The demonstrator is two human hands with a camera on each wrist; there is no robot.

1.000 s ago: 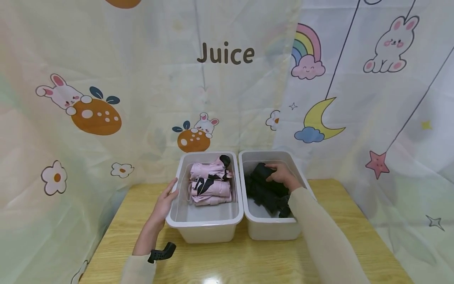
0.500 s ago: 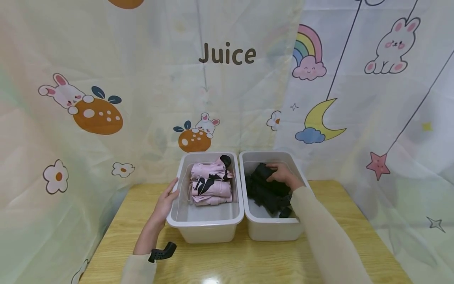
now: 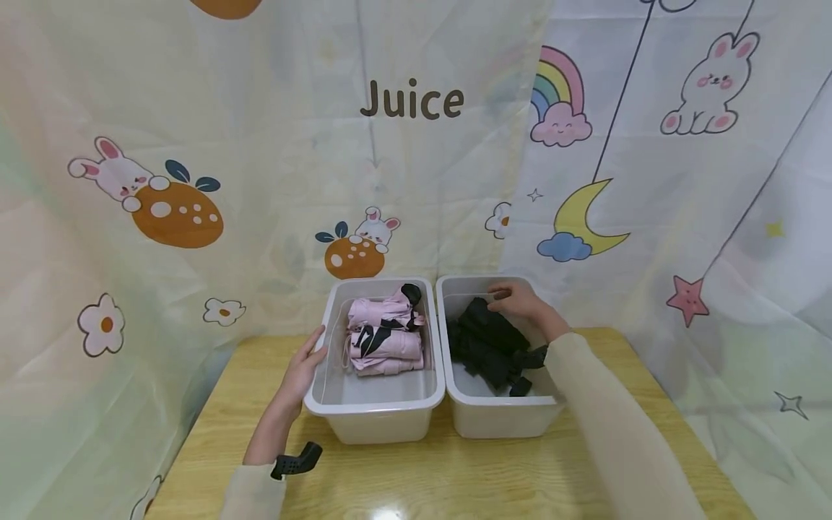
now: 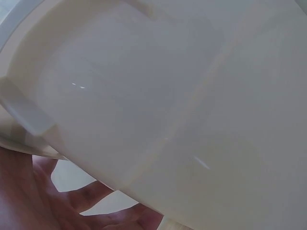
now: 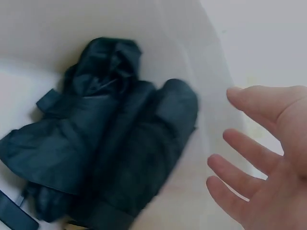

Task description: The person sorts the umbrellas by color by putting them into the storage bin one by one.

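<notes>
Several folded black umbrellas (image 3: pixel 490 347) lie together in the right white bin (image 3: pixel 481 401). My right hand (image 3: pixel 525 303) is over the far right part of that bin, its fingers spread and nothing in them. In the right wrist view, a gap separates this hand (image 5: pixel 288 191) from the rolled black umbrella (image 5: pixel 153 134). Folded pink umbrellas (image 3: pixel 390 345) with black parts lie in the left white bin (image 3: pixel 373 410). My left hand (image 3: pixel 300 372) rests against that bin's left side, fingers extended along the rim; the left wrist view shows the fingers (image 4: pixel 91 195) below the bin's edge.
Both bins stand side by side on a wooden table (image 3: pixel 416 480), close to a printed cloth backdrop (image 3: pixel 273 180). A black wrist device (image 3: pixel 297 461) sits on my left wrist.
My right hand has come off the black umbrella it was touching and moved up and slightly right, fingers parting. The left hand keeps its place on the left bin.
</notes>
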